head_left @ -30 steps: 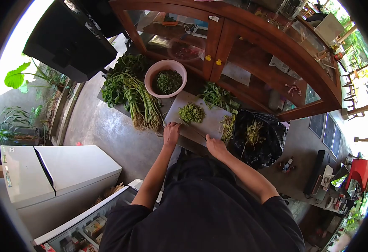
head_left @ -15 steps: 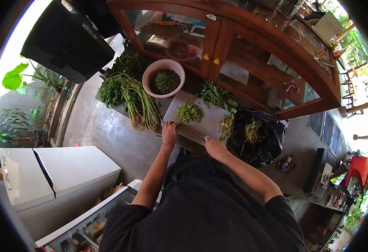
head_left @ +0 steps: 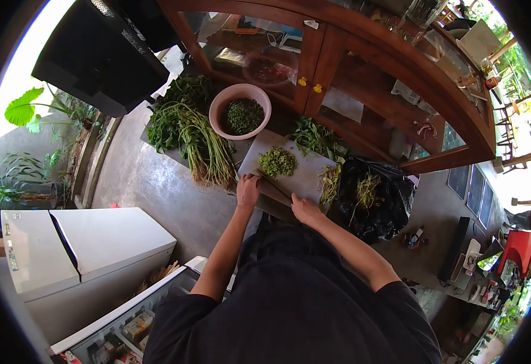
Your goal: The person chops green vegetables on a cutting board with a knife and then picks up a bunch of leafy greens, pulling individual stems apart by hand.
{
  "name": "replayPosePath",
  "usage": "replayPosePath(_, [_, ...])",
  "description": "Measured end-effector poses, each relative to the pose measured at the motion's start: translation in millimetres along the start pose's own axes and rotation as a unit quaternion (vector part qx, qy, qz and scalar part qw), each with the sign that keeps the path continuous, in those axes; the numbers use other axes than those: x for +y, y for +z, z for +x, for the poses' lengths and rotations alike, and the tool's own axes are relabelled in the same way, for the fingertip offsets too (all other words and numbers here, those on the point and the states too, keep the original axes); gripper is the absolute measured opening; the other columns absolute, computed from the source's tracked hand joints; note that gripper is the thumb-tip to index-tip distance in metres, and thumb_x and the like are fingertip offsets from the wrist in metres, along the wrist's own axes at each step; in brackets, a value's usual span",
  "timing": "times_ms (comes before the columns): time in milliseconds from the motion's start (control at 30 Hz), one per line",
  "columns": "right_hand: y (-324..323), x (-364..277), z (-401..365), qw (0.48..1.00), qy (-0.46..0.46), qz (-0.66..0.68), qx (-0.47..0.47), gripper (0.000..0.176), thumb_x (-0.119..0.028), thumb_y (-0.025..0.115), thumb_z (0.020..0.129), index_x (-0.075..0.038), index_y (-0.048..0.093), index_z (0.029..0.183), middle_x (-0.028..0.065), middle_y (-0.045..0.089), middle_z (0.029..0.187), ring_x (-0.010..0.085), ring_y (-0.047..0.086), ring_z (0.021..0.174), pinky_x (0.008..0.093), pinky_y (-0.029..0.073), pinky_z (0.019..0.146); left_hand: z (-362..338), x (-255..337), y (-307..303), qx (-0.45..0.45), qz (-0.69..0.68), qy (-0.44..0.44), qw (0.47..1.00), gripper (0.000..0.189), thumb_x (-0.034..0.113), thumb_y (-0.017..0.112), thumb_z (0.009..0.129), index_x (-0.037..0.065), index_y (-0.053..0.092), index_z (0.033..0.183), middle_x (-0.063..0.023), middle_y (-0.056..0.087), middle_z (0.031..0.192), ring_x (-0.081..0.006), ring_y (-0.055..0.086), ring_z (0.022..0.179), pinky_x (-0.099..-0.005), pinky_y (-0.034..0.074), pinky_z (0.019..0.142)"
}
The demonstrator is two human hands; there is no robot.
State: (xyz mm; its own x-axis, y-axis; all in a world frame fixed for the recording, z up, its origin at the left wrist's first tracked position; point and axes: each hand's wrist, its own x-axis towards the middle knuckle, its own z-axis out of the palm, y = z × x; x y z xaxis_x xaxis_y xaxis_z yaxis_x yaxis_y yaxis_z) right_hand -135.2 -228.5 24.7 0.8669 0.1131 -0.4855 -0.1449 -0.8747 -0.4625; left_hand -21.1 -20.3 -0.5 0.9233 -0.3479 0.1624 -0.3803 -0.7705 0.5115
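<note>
Knife (head_left: 276, 185) in my right hand (head_left: 305, 210): fingers closed round the handle end, blade slanting up-left toward 10. Clock is centred on the cutting board (head_left: 305, 171), 12 pointing away from me. Left hand (head_left: 248, 189) at 8, fingers curled in at the board's near-left corner, close to the blade tip; can't tell if they pinch a stem or just press the board.

Chopped greens (head_left: 277, 162) sit in a loose heap on the board at 11, just past the blade. Pale scraps (head_left: 330, 183) at 3, on the board's edge. Off the board: pink bowl (head_left: 217, 118) with more cut green in it at 11, long-stemmed bundle (head_left: 208, 145) at 10, leafy bunch (head_left: 314, 136) at 1, black plastic bag (head_left: 396, 209) between 3 and 4.

Doing this well, my judgement: left fingertips tucked back, knuckles toward the blade, since they sit very near the tip. Short, even strokes, knife flat to the board on landing. Heap should be nudged further toward 12 for cutting room, and kept apart from the scraps at 3.
</note>
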Motion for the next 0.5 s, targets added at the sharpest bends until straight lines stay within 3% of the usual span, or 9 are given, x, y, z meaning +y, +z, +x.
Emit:
replayPosePath(200, [16.3,19.5,-26.6,0.999,0.001,-0.030,0.036,0.043,-0.023,0.043,0.094,0.000,0.042,0.130,0.0265,0.066,0.088,0.0435,0.065,0.082,0.0535,0.051,0.072,0.2,-2.4,0.2,-0.003,-0.011,0.005,1.000,0.019,0.004,0.061,0.077,0.005,0.071,0.093,-0.0120,0.066,0.094,-0.0335,0.058,0.096,-0.0418,0.047,0.087])
replayPosePath(333, [12.7,11.7,-20.5,0.998,0.010,-0.053,0.037,0.041,-0.021,0.042,0.094,0.000,0.042,0.129,0.0254,0.066,0.086,0.0417,0.066,0.081,0.0538,0.052,0.069,-0.9,-5.4,4.8,0.010,-0.035,0.002,0.999,0.015,0.008,0.061,0.080,0.007,0.071,0.091,-0.0102,0.065,0.091,-0.0314,0.058,0.094,-0.0416,0.048,0.084])
replayPosePath(500, [10.3,-1.9,-4.0,0.995,-0.013,-0.060,0.081,0.035,-0.017,0.042,0.093,0.000,0.045,0.123,0.0239,0.067,0.084,0.0416,0.066,0.080,0.0510,0.054,0.068,-1.5,-11.6,3.4,0.010,-0.013,0.038,0.999,0.018,0.007,0.062,0.076,0.008,0.072,0.091,-0.0083,0.063,0.091,-0.0303,0.056,0.094,-0.0400,0.047,0.084])
